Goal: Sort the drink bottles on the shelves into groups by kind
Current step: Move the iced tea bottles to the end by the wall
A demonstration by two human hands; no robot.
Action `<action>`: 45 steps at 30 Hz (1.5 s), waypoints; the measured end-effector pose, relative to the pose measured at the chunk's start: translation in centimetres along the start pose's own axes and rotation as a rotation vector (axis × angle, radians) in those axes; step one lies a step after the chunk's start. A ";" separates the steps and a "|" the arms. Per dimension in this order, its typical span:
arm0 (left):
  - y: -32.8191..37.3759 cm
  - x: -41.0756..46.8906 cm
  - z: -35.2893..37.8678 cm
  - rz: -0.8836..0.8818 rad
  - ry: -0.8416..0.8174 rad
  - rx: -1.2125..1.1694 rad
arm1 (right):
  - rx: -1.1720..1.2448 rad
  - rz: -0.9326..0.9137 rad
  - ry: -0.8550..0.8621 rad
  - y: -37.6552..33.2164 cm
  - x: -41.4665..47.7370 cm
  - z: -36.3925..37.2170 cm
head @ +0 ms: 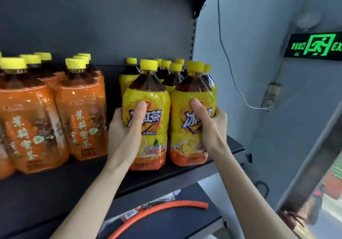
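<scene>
Shelf (185,174) looks nearly sorted: orange bottles (81,120) left; left hand (125,125) and right hand (211,125) each grip a yellow bottle (148,138).

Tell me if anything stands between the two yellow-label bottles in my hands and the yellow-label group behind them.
Nothing visible does. The left hand grips the left-hand bottle, the right hand the right-hand bottle, both directly in front of the yellow-label group. The orange-label bottles stand apart, across a gap to the left.
</scene>
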State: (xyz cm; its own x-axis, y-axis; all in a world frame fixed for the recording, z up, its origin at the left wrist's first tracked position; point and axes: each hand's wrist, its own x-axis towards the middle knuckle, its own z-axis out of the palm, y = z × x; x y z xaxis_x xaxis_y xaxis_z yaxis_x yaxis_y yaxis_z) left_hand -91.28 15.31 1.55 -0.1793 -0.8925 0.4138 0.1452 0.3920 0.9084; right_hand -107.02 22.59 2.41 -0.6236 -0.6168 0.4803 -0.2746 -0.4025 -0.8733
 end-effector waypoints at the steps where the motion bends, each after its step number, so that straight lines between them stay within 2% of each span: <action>1: 0.0 0.0 0.3 -0.009 0.007 0.017 | 0.007 0.002 -0.011 0.4 0.3 -0.2; 8: -1.2 -1.0 2.8 -0.009 0.183 0.074 | 0.053 -0.010 -0.161 2.5 1.9 -1.9; 14: -0.4 -2.1 3.6 -0.002 0.190 0.102 | 0.069 -0.021 -0.227 2.8 2.2 -2.3; 18: -0.8 -2.0 3.4 -0.036 0.250 0.220 | 0.082 -0.014 -0.255 2.5 2.2 -2.4; 24: -1.2 -1.5 3.7 -0.053 0.301 0.045 | 0.044 -0.051 -0.249 2.4 2.2 -2.4; 29: -2.3 1.4 4.0 -0.064 0.319 0.021 | 0.027 -0.040 -0.201 3.1 2.6 -1.6; 45: -5.7 8.6 3.0 -0.133 0.228 0.004 | 0.050 -0.073 -0.138 4.0 3.1 -0.3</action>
State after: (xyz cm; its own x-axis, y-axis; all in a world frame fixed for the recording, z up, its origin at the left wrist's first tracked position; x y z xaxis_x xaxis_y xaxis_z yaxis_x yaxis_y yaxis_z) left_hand -96.54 6.02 0.11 0.0275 -0.9634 0.2667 0.1308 0.2680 0.9545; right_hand -110.31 19.28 0.33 -0.4959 -0.6702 0.5522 -0.2765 -0.4809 -0.8320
